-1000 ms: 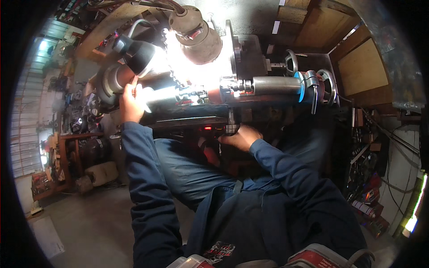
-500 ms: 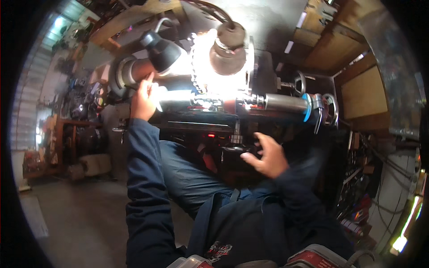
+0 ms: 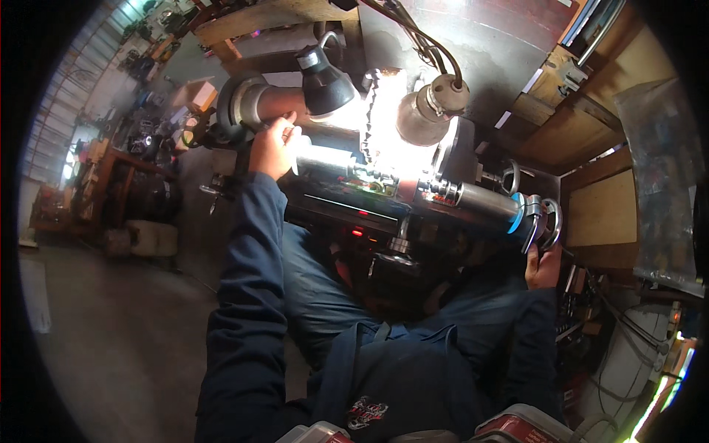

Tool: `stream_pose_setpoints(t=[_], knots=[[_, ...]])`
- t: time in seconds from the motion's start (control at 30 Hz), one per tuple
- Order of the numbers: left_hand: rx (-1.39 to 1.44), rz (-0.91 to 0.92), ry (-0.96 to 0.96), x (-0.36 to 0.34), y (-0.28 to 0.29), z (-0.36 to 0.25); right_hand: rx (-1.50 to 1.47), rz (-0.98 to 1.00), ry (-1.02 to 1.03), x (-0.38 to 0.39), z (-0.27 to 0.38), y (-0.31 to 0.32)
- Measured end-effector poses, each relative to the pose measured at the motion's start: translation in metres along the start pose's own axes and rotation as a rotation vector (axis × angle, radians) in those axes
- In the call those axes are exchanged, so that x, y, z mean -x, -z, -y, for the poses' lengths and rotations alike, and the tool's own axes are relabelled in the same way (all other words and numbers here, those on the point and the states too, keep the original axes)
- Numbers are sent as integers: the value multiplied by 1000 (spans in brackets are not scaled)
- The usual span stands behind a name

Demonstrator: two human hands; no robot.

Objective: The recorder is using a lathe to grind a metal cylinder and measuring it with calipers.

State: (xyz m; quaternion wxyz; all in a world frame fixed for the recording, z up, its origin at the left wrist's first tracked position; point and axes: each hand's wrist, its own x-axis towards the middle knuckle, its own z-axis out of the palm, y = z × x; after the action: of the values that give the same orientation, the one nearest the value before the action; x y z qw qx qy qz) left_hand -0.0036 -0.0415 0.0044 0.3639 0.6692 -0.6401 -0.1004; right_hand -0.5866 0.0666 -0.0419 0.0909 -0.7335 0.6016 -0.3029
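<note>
My left hand (image 3: 275, 148) has its fingers curled at the left end of a bright steel cylinder (image 3: 327, 162), beside a tapered metal housing (image 3: 273, 103) and under a black lamp head (image 3: 326, 88); what the fingertips hold is hidden. My right hand (image 3: 544, 266) is at the handwheel (image 3: 550, 220) at the machine's right end, fingers around its lower part beside a downward lever (image 3: 530, 235). A second steel cylinder (image 3: 487, 201) leads to a blue ring (image 3: 517, 214) there. A lower handwheel (image 3: 391, 262) stands between my knees, untouched.
A beige lamp head (image 3: 421, 114) on curved arms lights the machine (image 3: 340, 199). Wooden panels (image 3: 598, 214) and a plastic sheet (image 3: 650, 184) border the right side, with cables below. A cluttered wooden bench (image 3: 114, 188) and a pale container (image 3: 148, 236) are at the left.
My right hand has left the lower central handwheel and moved right to the end handwheel. My left hand stays at the left cylinder's end. The view has turned, so the machine appears tilted.
</note>
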Motion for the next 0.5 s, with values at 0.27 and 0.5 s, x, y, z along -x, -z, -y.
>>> stream_pose_setpoints(t=[0.27, 0.5], knots=[[-40, -33, -67, -1, -3, 9, 362, -280, 155, 19, -36, -41], [53, 57, -11, 3, 1, 9, 423, -305, 185, 22, -43, -45]])
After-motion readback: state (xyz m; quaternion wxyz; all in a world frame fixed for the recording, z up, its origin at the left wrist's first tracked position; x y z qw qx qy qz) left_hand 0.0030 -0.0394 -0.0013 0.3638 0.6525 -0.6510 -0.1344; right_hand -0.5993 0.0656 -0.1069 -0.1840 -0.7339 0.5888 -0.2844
